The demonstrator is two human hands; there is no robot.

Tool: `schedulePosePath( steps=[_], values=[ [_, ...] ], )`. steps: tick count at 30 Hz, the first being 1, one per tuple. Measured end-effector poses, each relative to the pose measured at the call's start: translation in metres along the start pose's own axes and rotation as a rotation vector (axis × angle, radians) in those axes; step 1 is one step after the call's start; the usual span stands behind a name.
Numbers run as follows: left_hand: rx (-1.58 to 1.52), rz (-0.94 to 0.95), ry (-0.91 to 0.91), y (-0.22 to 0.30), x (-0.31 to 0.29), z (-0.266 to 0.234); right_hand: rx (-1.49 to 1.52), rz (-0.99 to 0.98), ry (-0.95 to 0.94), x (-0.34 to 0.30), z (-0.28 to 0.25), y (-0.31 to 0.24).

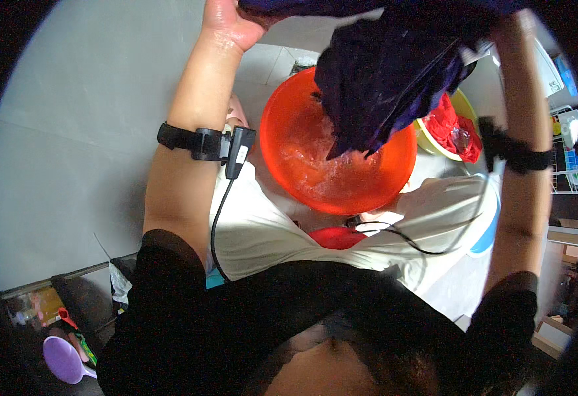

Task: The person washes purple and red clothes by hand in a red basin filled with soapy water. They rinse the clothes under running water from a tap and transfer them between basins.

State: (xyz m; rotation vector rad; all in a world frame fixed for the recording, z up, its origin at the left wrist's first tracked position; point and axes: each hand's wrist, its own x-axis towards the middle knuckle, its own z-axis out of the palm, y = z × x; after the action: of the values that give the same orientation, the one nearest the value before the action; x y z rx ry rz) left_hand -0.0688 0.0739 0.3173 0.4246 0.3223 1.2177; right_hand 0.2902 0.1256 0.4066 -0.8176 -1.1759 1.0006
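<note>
A wet-looking dark purple garment hangs stretched between my raised hands, its lower points over a round orange basin. Water stands in the basin, its surface ruffled and bubbly. My left hand, wet at the wrist, holds the garment's left end; its fingers run past the top edge of the head view. At the upper right, my right hand has the other end, blurred by motion, its fingers mostly hidden. Both forearms are lifted and wear black straps, the left one with a small cabled device.
Right of the basin stands a yellow-green tub with red cloth in it. Beneath me is a red seat. A grey wall rises on the left. A purple ladle-like scoop lies lower left; a white wire rack stands right.
</note>
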Motion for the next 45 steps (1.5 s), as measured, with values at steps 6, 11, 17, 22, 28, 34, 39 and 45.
schedulePosePath(
  steps=[6, 11, 17, 22, 28, 34, 39, 45],
  values=[
    [0.143, 0.127, -0.145, -0.016, 0.018, -0.011, -0.567, -0.071, 0.183, -0.007, -0.039, -0.012],
    [0.273, -0.026, 0.067, -0.036, 0.030, -0.055, -1.184, -0.018, 0.241, 0.008, -0.076, 0.044],
    [1.029, 0.195, 0.536, -0.105, 0.017, -0.166, -1.457, -0.350, -0.242, -0.062, -0.033, 0.201],
    [2.051, 0.057, 0.436, -0.177, -0.003, -0.226, -1.899, 0.253, -0.828, -0.179, -0.009, 0.292],
    [2.073, -0.423, 0.328, -0.242, -0.019, -0.258, -1.786, 0.446, -1.252, -0.235, 0.006, 0.360],
    [2.148, -0.995, 0.230, -0.274, -0.012, -0.301, -1.768, 0.467, -1.457, -0.235, 0.008, 0.426],
    [2.175, -0.918, 0.281, -0.296, -0.002, -0.336, -1.894, 0.452, -1.595, -0.231, 0.011, 0.463],
    [2.355, -0.877, 0.198, -0.297, 0.035, -0.356, -1.936, 0.398, -1.594, -0.226, -0.017, 0.520]
  ],
)
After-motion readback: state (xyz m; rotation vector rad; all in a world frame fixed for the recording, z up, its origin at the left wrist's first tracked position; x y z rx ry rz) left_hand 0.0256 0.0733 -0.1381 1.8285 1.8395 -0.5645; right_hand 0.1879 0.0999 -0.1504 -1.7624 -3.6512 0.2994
